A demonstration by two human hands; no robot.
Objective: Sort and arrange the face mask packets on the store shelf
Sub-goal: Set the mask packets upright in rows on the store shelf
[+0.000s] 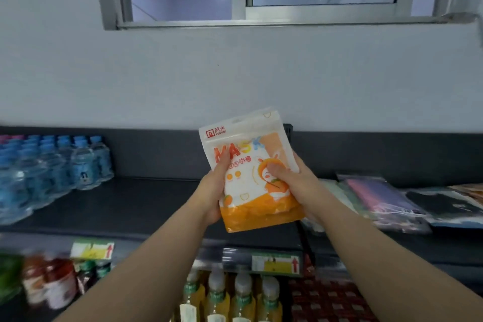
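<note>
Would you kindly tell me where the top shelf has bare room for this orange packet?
The dark shelf is bare between the water bottles and the stacked packets. The right end is crowded with overlapping packets.

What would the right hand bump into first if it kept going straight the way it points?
The right hand grips the orange mask packet, which would go along. Beyond, its line runs over the dark shelf to the back panel, probably the first thing met; depth is unclear.

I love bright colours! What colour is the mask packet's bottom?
The mask packet bottom is orange; head view.
</note>
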